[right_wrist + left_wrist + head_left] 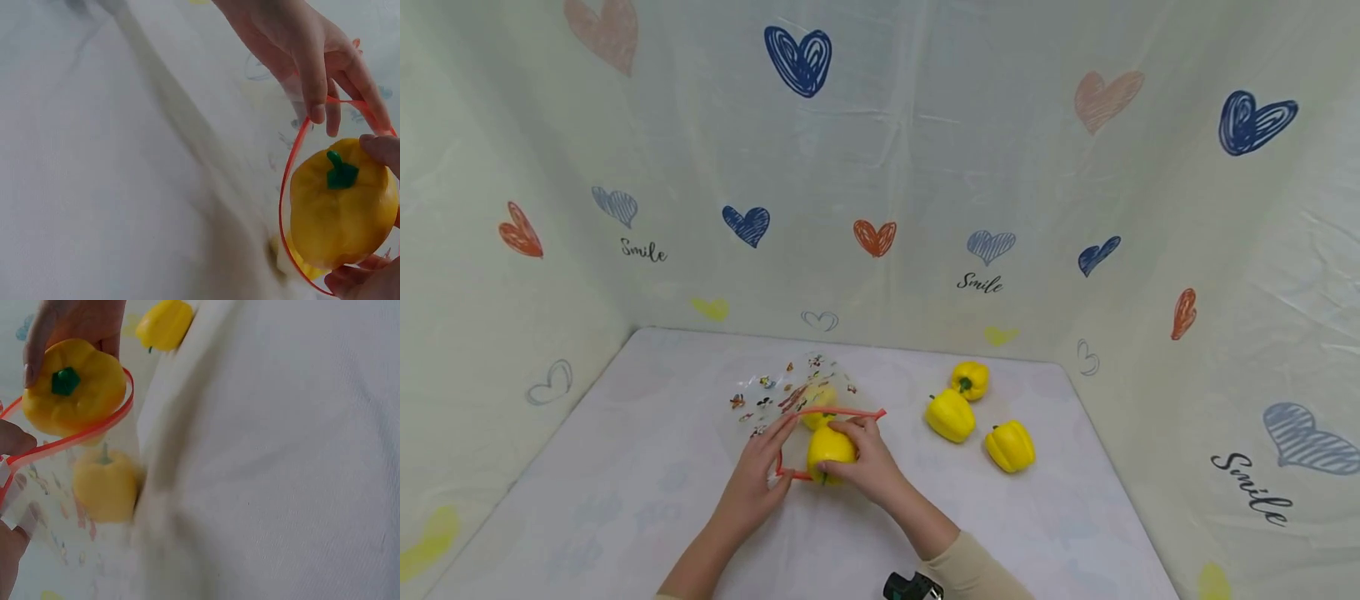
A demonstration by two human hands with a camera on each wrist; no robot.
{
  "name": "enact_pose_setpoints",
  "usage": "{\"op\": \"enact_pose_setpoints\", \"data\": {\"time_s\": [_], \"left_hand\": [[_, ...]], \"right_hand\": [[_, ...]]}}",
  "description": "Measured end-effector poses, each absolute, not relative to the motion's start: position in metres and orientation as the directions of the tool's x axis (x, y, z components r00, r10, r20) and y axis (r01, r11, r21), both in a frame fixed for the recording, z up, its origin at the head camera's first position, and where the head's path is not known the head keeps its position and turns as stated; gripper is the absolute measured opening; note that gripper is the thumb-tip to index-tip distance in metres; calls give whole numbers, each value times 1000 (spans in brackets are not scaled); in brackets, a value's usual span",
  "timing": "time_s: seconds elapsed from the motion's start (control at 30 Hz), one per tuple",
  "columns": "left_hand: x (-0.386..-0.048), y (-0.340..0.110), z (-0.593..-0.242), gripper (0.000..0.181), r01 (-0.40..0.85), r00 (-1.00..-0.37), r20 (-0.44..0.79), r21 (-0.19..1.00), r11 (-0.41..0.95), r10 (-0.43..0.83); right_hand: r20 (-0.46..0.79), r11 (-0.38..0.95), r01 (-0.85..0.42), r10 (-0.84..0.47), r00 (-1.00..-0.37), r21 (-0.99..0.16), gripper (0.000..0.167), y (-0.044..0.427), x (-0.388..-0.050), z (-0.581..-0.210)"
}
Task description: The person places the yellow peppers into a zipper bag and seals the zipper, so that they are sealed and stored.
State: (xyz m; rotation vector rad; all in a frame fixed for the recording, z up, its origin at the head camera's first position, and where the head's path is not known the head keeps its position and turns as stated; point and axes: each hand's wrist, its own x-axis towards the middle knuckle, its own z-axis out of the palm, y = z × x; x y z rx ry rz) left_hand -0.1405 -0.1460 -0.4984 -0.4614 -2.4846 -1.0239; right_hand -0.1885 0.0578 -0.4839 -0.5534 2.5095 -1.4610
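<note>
My right hand (871, 462) grips a yellow bell pepper (831, 450) with a green stem, at the mouth of a clear zip bag (775, 396) edged in red. The left hand (758, 475) holds the bag's red rim (289, 172), its fingers on the edge and partly inside the mouth. Through the clear plastic, a second yellow pepper (105, 487) shows inside the bag. Small colourful printed figures cover the bag. In the right wrist view, the held pepper (342, 203) sits within the loop of the red rim.
Three more yellow peppers lie to the right on the white table: one at the back (970, 381), one in the middle (951, 416), one nearer the front (1011, 446). A white curtain (880, 167) with printed hearts stands behind and at both sides.
</note>
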Motion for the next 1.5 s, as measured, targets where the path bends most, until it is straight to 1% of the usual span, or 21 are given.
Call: {"op": "enact_pose_setpoints", "data": {"time_s": [0.17, 0.4, 0.53, 0.67, 0.83, 1.1, 1.3, 1.5], "left_hand": [[-142, -153, -497, 83, 423, -886, 435, 618, 663, 161], [-145, -157, -495, 80, 470, -861, 473, 605, 643, 184], [-145, -158, -494, 80, 473, -865, 464, 625, 620, 192], [-147, -160, -495, 81, 481, -861, 469, 629, 610, 196], [-149, -165, -497, 83, 504, -843, 498, 601, 620, 201], [-152, -169, -497, 83, 520, -835, 501, 579, 628, 229], [-154, -169, -493, 80, 510, -848, 468, 593, 623, 248], [-156, -166, -491, 78, 519, -840, 476, 573, 634, 258]], "right_hand": [[18, 472, -191, -346, -938, -861, 60, 47, -187, -485], [10, 496, -164, -298, -955, -853, 62, 32, -187, -488], [-7, 505, -142, -281, -960, -851, 66, 27, -186, -488], [-27, 518, -139, -299, -954, -844, 70, 26, -185, -488], [-37, 525, -171, -362, -931, -834, 75, 32, -183, -488], [-27, 531, -247, -455, -890, -810, 75, 42, -183, -486], [-43, 528, -218, -436, -899, -821, 71, 42, -182, -485], [-30, 524, -214, -418, -908, -825, 69, 37, -183, -485]]}}
